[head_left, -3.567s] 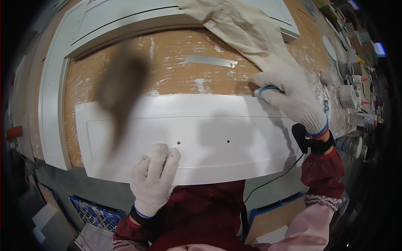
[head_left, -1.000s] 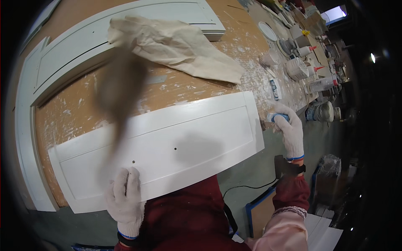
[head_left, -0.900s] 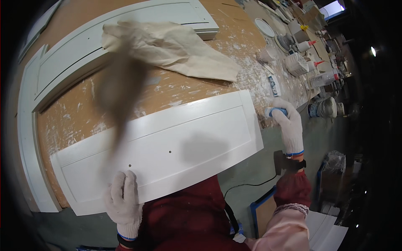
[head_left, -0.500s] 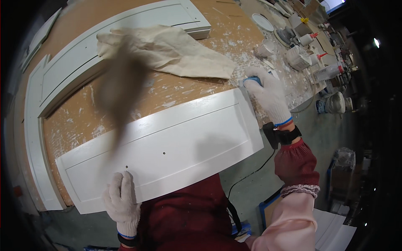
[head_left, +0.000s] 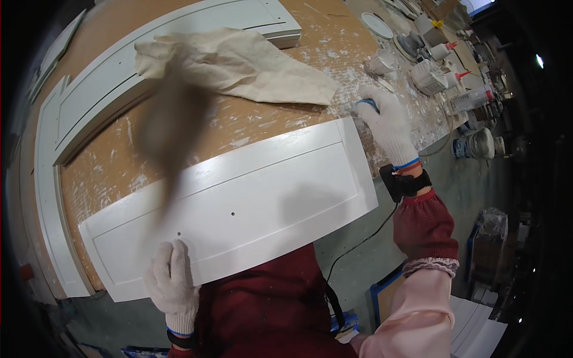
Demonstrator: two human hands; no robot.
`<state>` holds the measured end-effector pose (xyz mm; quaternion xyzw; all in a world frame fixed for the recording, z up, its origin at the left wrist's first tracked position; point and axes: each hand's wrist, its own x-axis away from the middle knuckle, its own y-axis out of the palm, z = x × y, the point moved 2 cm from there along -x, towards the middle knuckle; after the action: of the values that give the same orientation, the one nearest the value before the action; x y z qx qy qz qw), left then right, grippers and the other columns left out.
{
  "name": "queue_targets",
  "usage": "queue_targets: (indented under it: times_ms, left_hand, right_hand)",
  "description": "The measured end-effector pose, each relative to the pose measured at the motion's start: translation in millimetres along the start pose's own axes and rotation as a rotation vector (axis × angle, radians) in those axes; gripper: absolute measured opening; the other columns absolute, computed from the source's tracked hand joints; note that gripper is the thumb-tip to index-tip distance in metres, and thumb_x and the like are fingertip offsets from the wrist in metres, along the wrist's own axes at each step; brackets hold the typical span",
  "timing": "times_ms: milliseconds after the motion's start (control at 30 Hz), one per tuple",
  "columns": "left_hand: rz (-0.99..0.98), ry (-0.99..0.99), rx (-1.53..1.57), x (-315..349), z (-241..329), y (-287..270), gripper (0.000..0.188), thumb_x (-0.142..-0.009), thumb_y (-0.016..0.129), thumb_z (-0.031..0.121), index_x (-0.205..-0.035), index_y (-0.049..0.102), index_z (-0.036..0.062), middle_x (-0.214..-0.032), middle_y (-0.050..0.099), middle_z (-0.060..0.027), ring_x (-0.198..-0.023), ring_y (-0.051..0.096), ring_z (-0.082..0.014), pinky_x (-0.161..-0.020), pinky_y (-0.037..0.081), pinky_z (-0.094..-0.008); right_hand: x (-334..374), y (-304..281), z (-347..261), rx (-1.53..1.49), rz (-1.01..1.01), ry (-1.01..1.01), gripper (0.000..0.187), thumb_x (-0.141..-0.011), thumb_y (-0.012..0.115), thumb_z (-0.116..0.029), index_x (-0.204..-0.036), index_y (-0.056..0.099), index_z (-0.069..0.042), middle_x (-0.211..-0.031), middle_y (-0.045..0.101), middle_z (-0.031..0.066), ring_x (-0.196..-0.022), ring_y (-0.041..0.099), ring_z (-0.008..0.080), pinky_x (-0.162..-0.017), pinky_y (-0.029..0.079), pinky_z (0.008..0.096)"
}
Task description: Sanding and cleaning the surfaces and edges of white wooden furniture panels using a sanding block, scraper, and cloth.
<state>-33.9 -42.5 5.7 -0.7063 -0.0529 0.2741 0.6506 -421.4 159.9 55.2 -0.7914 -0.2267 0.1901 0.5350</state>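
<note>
A long white cabinet-door panel (head_left: 268, 197) with a grooved border and two small holes lies across the near side of the work table, its near edge sticking out toward me. My left hand (head_left: 171, 280), in a white knit glove, rests over that near edge with its fingers stretched flat on the face, just below one hole. Beyond the panel's right end, my gloved right hand (head_left: 387, 122) is closed round a small blue object (head_left: 370, 104). Most of that object is hidden by the glove, so its kind does not show.
A cream cloth (head_left: 250, 68) lies behind the panel, near white frame pieces (head_left: 167, 33). Cups, glue bottles (head_left: 443, 51) and a sander-like tool (head_left: 410, 45) crowd the back right. Paint marks the brown table (head_left: 113, 149). A blurred dark shape (head_left: 176, 113) blocks part of the view.
My right hand has moved slightly up and right, away from the panel's corner, still closed on the blue object. My left hand stays on the panel. The view has shifted slightly.
</note>
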Motion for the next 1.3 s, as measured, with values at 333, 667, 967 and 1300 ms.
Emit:
queue_targets:
  times_ms: [333, 667, 967, 1300]
  left_hand:
    - [0.003, -0.001, 0.046, -3.9, 2.8, 0.4, 0.042, -0.078, 0.069, 0.009, -0.119, 0.065, 0.0082, -0.116, 0.062, -0.0083, -0.088, 0.061, -0.0278, -0.073, 0.049, -0.0368]
    - [0.065, 0.082, 0.148, -26.4, 3.2, 5.0, 0.051, -0.069, 0.072, 0.006, -0.119, 0.059, 0.0071, -0.105, 0.059, -0.0057, -0.078, 0.056, -0.0278, -0.066, 0.045, -0.039]
    - [-0.121, 0.051, 0.457, -28.3, 9.5, -5.7, 0.073, -0.061, 0.082, 0.033, -0.124, 0.059, 0.0068, -0.126, 0.056, -0.0124, -0.108, 0.054, -0.0347, -0.09, 0.047, -0.0424]
    - [0.061, -0.18, 0.671, 41.8, -47.4, -43.5, 0.035, -0.072, 0.075, 0.002, -0.106, 0.068, -0.0021, -0.108, 0.067, -0.0173, -0.099, 0.063, -0.0317, -0.089, 0.05, -0.0385]
  right_hand:
    - [8.0, -9.7, 13.4, -0.04, 0.212, 0.004, 0.024, -0.084, 0.063, -0.02, -0.104, 0.065, -0.007, -0.086, 0.064, 0.0145, -0.079, 0.063, 0.0283, -0.074, 0.048, 0.0364]
    - [117.5, -42.4, 38.9, -0.718, 0.317, 0.383, 0.028, -0.086, 0.063, -0.01, -0.112, 0.062, 0.002, -0.089, 0.064, 0.0044, -0.069, 0.056, 0.0073, -0.06, 0.046, 0.0222]
    - [208.6, 23.3, 30.1, -0.934, 0.539, 0.533, 0.034, -0.087, 0.064, -0.006, -0.119, 0.059, 0.003, -0.103, 0.064, 0.0072, -0.072, 0.057, 0.0095, -0.062, 0.049, 0.0254]
    - [219.0, 64.4, -81.2, -0.977, 0.273, 0.304, 0.037, -0.086, 0.062, 0.002, -0.123, 0.058, 0.005, -0.113, 0.062, 0.0129, -0.091, 0.064, 0.0168, -0.079, 0.053, 0.0279]
